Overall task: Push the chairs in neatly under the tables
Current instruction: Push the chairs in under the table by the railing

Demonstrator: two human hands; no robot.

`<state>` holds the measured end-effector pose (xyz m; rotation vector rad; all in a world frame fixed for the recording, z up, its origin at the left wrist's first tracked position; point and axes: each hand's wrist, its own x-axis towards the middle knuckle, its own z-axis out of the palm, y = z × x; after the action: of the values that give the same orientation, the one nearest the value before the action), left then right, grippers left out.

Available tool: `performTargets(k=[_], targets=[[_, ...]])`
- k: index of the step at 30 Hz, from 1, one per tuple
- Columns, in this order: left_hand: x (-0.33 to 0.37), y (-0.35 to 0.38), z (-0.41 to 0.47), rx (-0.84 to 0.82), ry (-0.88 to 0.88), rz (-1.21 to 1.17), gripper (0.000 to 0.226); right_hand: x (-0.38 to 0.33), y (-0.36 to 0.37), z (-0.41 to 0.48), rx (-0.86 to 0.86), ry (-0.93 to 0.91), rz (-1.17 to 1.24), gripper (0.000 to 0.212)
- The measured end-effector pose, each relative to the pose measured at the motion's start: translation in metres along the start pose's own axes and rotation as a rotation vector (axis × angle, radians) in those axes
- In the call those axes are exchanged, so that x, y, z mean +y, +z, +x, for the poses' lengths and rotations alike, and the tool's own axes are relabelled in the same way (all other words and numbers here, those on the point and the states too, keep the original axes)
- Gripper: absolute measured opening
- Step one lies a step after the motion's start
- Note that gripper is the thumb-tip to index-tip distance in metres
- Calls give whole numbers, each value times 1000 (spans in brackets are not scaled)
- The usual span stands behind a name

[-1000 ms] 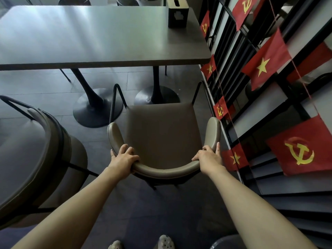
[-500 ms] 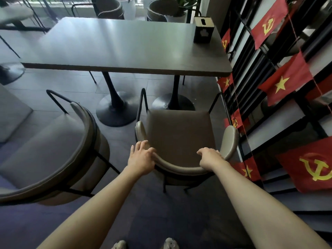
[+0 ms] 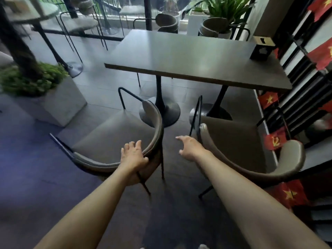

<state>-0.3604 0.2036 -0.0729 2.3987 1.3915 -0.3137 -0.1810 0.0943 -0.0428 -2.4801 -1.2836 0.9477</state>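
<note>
Two beige chairs with curved backrests stand before a dark rectangular table (image 3: 179, 56), both out from under it. The left chair (image 3: 111, 133) is turned askew, its back towards me and to the right. My left hand (image 3: 133, 155) lies over its backrest rim, fingers spread on top and thumb on the outer side. The right chair (image 3: 233, 141) faces the table beside the railing. My right hand (image 3: 190, 147) hovers open between the two chairs, just off the left end of the right chair's backrest, holding nothing.
Two round pedestal bases (image 3: 159, 112) stand under the table. A dark tissue box (image 3: 262, 49) sits on its far right corner. A concrete planter (image 3: 50, 103) is at left, a railing with red flags (image 3: 274, 141) at right. More chairs (image 3: 167, 24) stand beyond.
Both hands have let go of the right chair's backrest. My view has swung left, my left hand has moved onto the left chair's backrest, and my right hand hangs free.
</note>
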Motion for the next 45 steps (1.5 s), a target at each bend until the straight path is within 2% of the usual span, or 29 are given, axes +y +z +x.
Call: performTargets(k=[3,9,16,20,23,28,35,39,45], targets=[[-64,-3,3,-104,-77,28,80,-49,31,18,-47,-55,-66,66],[-126,12,19,-206,-7,108,75,-95,70,60,-108,-129,-301,74],[-118,45,38,-156,39,112,50,-89,76,127,-134,-191,-791,61],[-104,60,48,-87,-60,171,31,-76,83,152,-139,-228,-1004,46],[-102,62,51,-36,-116,198,36,-75,90,161,-122,-260,-1086,41],[-102,62,50,-11,-110,200,42,-81,90,158,-89,-263,-1157,39],[-126,57,49,-34,-27,206,41,-92,104,149,-110,-161,-1114,40],[-165,46,53,-71,91,232,30,-110,128,135,-117,-47,-1054,39],[-241,18,85,-108,354,317,26,-163,170,112,-130,126,-980,39]])
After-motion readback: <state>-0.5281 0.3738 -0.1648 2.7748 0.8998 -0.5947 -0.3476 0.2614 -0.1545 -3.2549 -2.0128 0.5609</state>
